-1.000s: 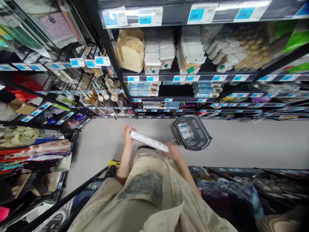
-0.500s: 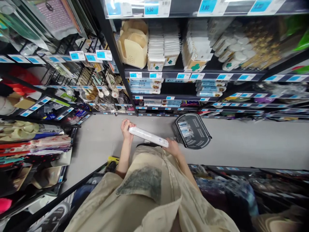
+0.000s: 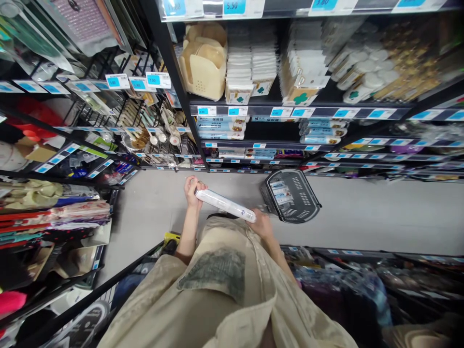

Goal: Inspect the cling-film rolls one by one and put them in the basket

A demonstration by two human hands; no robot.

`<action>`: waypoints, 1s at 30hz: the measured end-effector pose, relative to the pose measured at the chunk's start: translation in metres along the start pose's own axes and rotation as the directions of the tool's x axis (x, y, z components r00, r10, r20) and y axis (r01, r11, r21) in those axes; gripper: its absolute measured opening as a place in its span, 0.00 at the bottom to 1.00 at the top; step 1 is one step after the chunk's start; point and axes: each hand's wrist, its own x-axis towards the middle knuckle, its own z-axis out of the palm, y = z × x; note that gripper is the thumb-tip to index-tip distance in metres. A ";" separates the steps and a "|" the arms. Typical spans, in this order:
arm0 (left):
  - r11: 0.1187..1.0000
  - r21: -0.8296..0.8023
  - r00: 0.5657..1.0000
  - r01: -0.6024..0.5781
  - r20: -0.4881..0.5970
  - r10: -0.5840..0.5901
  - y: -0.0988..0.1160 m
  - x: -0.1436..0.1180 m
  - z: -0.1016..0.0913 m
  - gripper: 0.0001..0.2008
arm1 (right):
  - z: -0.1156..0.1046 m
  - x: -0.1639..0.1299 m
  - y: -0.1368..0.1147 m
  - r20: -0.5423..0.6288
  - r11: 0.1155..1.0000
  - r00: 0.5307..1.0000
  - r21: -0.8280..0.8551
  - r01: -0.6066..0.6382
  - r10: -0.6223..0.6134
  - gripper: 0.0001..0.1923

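Two hands carry one long white roll (image 3: 225, 205) level above your lap: your left hand (image 3: 192, 191) has its fingers curled round the 10 o'clock end, your right hand (image 3: 261, 226) clasps the 4 o'clock end. A dark basket (image 3: 294, 195) sits on the floor (image 3: 362, 212) at 2 o'clock from your right hand, below the shelves (image 3: 290, 112).

One white roll (image 3: 224, 205), one basket (image 3: 293, 195), two hands (image 3: 192, 191).
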 end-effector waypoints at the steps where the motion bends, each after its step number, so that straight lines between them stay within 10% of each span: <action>1: 1.000 -0.004 1.000 -0.006 -0.001 0.006 -0.002 0.000 0.001 0.23 | -0.003 0.001 0.001 -0.003 1.000 1.000 0.000 -0.003 0.003 0.18; 12: 0.997 -0.024 0.974 0.078 -0.210 -0.081 -0.023 0.005 -0.005 0.16 | -0.037 0.018 0.000 -0.120 0.999 0.993 -0.049 -0.022 0.016 0.14; 30: 0.993 0.114 0.953 0.028 -0.303 0.008 -0.032 0.008 -0.019 0.18 | -0.031 0.020 -0.004 -0.148 1.000 0.989 -0.001 -0.001 0.001 0.12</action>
